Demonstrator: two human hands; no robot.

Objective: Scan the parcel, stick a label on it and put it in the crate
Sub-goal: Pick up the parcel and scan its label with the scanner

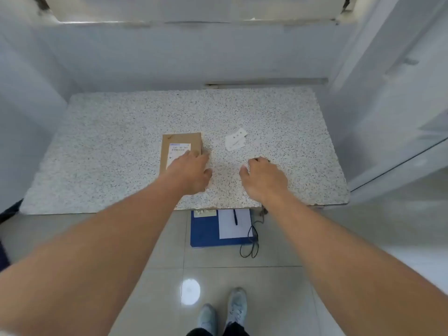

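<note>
A brown cardboard parcel (180,139) with a white printed label on top lies flat on the speckled stone table (121,132), left of the middle. My left hand (191,172) rests on the parcel's near right part, fingers over its top and thumb at its right edge. Several small white labels (235,139) lie loose to the right of the parcel. My right hand (263,178) sits on the table below the labels with its fingers curled down. A small dark bit shows at its fingertips; what is under the hand is hidden. No crate is in view.
On the floor under the table's front edge lies a blue clipboard (206,234) with white paper and a pen, and a looped black cable (252,246) beside it. White walls close in behind and to the right. A dark object (9,210) shows at the far left.
</note>
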